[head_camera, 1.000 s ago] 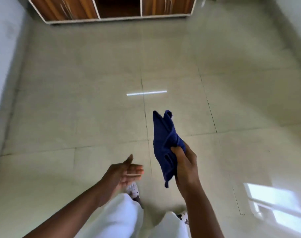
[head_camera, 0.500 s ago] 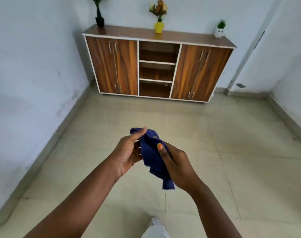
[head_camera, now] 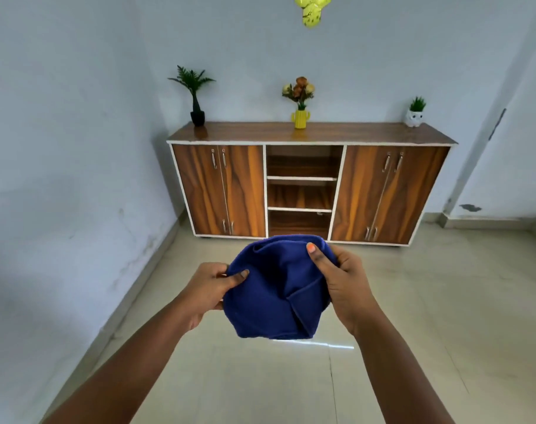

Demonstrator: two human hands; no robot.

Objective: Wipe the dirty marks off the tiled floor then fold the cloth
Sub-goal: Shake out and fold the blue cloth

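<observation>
A: Cloth [head_camera: 273, 296], the blue one, hangs in the air in front of the sideboard [head_camera: 309, 185], above the tiled floor [head_camera: 413, 347] and touching neither. You have it spread between both hands, roughly level with the sideboard's base as seen from your head.

B: Why hold it up there and not on the floor?

A: My reading is that you are opening it out so the edges can be found and matched. It is crumpled, with a crease running down its middle and a bunched top edge, so it is not folded yet. The floor in front of the sideboard shows no marks I can pick out, which suggests the wiping is done, though glare hides part of it.

B: And the hands?

A: Your left hand [head_camera: 204, 289] is on the side of the cloth nearer the left wall; its grip is a pinch, thumb on top and the fingers behind the edge. Your right hand [head_camera: 341, 281] takes the cloth's other side, higher up, its grip clenched on the top corner with the thumb [head_camera: 317, 257] pressed over the fabric.

B: What next?

A: Probably pull the two sides apart to flatten it. A loose pinch could let one corner drop.
</observation>
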